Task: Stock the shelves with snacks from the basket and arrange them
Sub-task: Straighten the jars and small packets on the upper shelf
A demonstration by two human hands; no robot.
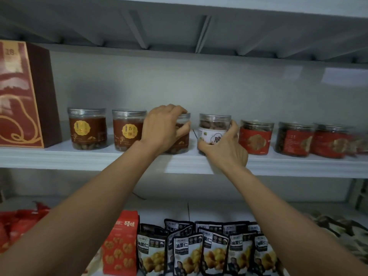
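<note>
A row of clear snack jars stands on the white middle shelf point(99, 158). My left hand point(161, 128) grips the third brown-labelled jar point(184, 136) from above and the side, fingers curled over its lid. My right hand point(223, 146) holds a white-labelled jar point(213, 130) round its right side and base. Both jars stand upright on the shelf, a small gap between them. Two more brown-labelled jars point(87, 129) point(127, 132) stand to the left. The basket is out of view.
A tall red and gold box point(22, 96) stands at the shelf's left end. Red-labelled jars point(255, 137) point(294, 139) point(330, 143) line the right side. On the shelf below lie red packets point(121, 242), several black chestnut pouches point(187, 253) and more red bags point(18, 222).
</note>
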